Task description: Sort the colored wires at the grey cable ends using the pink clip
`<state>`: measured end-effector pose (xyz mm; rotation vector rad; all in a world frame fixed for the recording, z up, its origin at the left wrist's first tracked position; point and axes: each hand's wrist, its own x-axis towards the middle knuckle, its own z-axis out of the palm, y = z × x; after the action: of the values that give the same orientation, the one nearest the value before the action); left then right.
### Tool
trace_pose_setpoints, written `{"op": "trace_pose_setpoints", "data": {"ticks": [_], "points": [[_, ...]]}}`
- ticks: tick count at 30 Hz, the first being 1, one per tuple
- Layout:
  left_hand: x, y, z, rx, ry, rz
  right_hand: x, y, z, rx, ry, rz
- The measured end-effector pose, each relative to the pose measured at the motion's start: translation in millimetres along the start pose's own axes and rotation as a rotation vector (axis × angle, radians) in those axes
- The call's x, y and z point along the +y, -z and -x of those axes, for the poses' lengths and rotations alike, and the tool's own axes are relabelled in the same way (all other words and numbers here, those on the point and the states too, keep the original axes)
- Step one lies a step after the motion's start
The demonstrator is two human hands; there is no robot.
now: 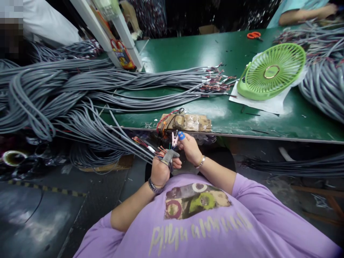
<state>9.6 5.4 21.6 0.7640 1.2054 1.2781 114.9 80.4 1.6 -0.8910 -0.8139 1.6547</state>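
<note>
My left hand [160, 170], with grey covers on its fingers, is closed around the stripped end of a grey cable [146, 154], below the table's front edge. Thin coloured wires [162, 149] fan out above its fingers. Beside it, my right hand [191, 149] is pinched, a blue cover on one fingertip. Its fingertips meet a small pale pink clip-like piece [174, 139]; what exactly they grip is too small to make out. Just beyond both hands, a taped wooden block [193, 123] with red and black leads sits at the table edge.
Many grey cables [113, 80] lie across the green table [215, 48] from the left. A green fan [271, 73] stands on white paper at right, near orange-handled scissors [253, 35] and a cable coil [322, 84]. A white post [129, 39] rises behind. A co-worker's arm [303, 15] shows far right.
</note>
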Motion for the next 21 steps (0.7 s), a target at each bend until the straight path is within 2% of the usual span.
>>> {"op": "trace_pose_setpoints", "data": {"ticks": [2,4,6,12,15,21], "points": [[-1.2,0.1,-0.1,-0.012,0.006,0.003,1.9,0.1,-1.4,-0.057,-0.062,-0.023],[-1.8,-0.5,-0.2,-0.012,0.008,0.002,3.4,0.0,-4.0,-0.144,-0.194,-0.109],[-2.3,-1.0,-0.5,-0.002,0.005,-0.001,4.7,-0.6,-6.8,-0.169,-0.288,-0.203],[-5.2,0.2,-2.4,-0.012,0.035,-0.009,7.7,-3.8,-10.7,-0.103,-0.289,-0.317],[-7.0,2.3,-2.0,-0.009,0.032,-0.014,6.3,-3.5,-9.2,-0.093,-0.344,-0.320],[-10.7,10.1,5.6,-0.022,-0.013,-0.032,-1.6,4.2,-6.0,-0.152,-0.439,-0.300]]}}
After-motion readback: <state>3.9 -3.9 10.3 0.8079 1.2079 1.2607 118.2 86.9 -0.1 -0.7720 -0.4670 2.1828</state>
